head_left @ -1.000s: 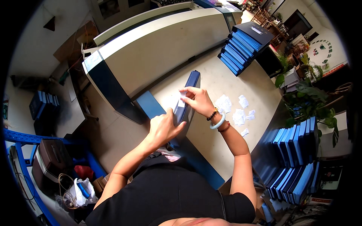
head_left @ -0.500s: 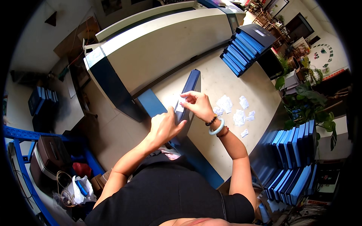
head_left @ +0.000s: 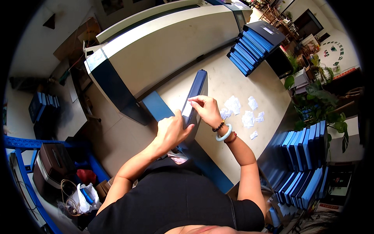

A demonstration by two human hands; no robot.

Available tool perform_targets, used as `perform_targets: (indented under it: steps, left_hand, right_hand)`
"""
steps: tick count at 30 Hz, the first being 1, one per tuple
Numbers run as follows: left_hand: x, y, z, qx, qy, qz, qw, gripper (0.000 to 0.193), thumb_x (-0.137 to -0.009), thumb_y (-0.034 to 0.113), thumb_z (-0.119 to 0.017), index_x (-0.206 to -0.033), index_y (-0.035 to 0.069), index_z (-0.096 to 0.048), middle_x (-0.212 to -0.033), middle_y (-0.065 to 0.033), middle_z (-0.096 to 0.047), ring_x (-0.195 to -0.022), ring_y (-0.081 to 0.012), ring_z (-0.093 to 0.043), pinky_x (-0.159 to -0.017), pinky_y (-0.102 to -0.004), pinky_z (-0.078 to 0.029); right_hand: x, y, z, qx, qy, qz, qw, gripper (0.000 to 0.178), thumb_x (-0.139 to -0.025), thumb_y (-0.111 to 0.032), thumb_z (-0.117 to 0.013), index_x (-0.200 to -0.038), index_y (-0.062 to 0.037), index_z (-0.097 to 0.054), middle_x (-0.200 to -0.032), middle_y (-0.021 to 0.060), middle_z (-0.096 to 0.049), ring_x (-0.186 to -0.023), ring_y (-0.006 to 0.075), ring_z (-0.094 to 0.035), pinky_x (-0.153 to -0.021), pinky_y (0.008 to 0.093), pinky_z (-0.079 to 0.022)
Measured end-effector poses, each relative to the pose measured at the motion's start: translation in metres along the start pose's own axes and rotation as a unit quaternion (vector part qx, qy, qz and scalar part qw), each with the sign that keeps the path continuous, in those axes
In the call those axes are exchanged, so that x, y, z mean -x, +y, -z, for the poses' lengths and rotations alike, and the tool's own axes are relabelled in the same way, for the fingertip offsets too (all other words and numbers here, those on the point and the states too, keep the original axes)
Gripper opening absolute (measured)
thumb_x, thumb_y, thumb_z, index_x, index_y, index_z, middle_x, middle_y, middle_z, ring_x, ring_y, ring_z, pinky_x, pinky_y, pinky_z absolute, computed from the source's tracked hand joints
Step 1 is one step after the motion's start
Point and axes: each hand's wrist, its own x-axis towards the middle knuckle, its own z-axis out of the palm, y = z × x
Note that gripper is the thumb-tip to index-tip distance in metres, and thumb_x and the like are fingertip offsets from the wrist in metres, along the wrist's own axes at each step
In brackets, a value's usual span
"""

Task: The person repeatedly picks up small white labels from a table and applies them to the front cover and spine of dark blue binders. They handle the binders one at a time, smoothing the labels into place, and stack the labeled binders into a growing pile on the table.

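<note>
A dark blue file binder (head_left: 198, 83) stands on edge at the near side of the pale table, its spine turned up toward me. My left hand (head_left: 170, 130) grips its near end, with the thumb on one side and the fingers partly hidden. On the spine lies a small white label (head_left: 187, 110). The fingers of my right hand (head_left: 206, 110) are closed in a pinch at the label's upper end. To the right of the binder, several groups of small white paper labels (head_left: 248, 119) are spread on the tabletop.
Stacked blue binders (head_left: 251, 48) sit at the table's far right; more binders (head_left: 303, 146) stand in rows at the right. A large cream cabinet-like machine (head_left: 167, 50) lines the far side. A potted plant (head_left: 317, 93) hangs over the right, and a blue frame (head_left: 35, 140) stands at left.
My right hand's pinch has shifted slightly up along the spine, and more of the white label shows. My left hand keeps its hold on the binder. The view has tilted a little.
</note>
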Motion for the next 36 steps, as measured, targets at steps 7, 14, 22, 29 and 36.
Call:
perform_targets:
  steps: [7, 14, 22, 29, 36]
  left_hand:
    - [-0.001, 0.001, -0.002, -0.010, -0.005, -0.006, 1.000, 0.056, -0.084, 0.045, -0.074, -0.092, -0.005, -0.049, -0.059, -0.0193, -0.063, -0.058, -0.0367, -0.068, -0.053, -0.0421, -0.054]
    - [0.000, 0.002, -0.004, -0.007, -0.008, -0.009, 1.000, 0.055, -0.084, 0.045, -0.074, -0.091, -0.004, -0.048, -0.060, -0.0191, -0.063, -0.058, -0.0367, -0.067, -0.053, -0.0418, -0.054]
    - [0.001, 0.006, -0.001, -0.005, -0.009, -0.010, 1.000, 0.054, -0.084, 0.043, -0.074, -0.092, -0.004, -0.048, -0.060, -0.0188, -0.064, -0.058, -0.0357, -0.068, -0.053, -0.0414, -0.054]
    - [0.002, 0.006, -0.006, -0.010, 0.009, -0.029, 0.999, 0.051, -0.085, 0.040, -0.073, -0.093, -0.004, -0.049, -0.062, -0.0188, -0.065, -0.058, -0.0344, -0.068, -0.053, -0.0406, -0.055]
    - [0.000, 0.010, -0.005, -0.019, -0.006, -0.030, 0.999, 0.050, -0.085, 0.039, -0.073, -0.094, -0.004, -0.049, -0.062, -0.0194, -0.065, -0.058, -0.0343, -0.069, -0.052, -0.0400, -0.056]
  right_hand:
    - [0.000, -0.009, 0.002, 0.031, -0.039, -0.009, 0.999, 0.016, -0.090, -0.009, -0.069, -0.102, 0.0015, -0.074, -0.085, 0.0083, -0.075, -0.075, 0.0083, -0.066, -0.069, 0.0242, -0.053]
    - [0.010, -0.021, 0.004, 0.060, -0.015, -0.021, 0.998, 0.014, -0.088, -0.009, -0.072, -0.096, 0.0022, -0.073, -0.086, 0.0098, -0.075, -0.079, 0.0113, -0.070, -0.073, 0.0253, -0.055]
    - [0.020, -0.019, 0.000, 0.101, 0.015, 0.032, 0.994, 0.012, -0.086, -0.009, -0.071, -0.092, 0.0014, -0.073, -0.087, 0.0125, -0.068, -0.074, 0.0215, -0.067, -0.069, 0.0323, -0.053]
    - [0.027, -0.015, 0.005, 0.091, 0.011, 0.033, 0.995, 0.012, -0.088, -0.009, -0.069, -0.092, 0.0012, -0.073, -0.088, 0.0120, -0.065, -0.072, 0.0210, -0.065, -0.068, 0.0324, -0.052]
    - [0.026, -0.011, 0.005, 0.087, -0.002, 0.009, 0.996, 0.015, -0.089, -0.012, -0.068, -0.091, 0.0023, -0.072, -0.088, 0.0130, -0.065, -0.075, 0.0238, -0.065, -0.070, 0.0346, -0.052]
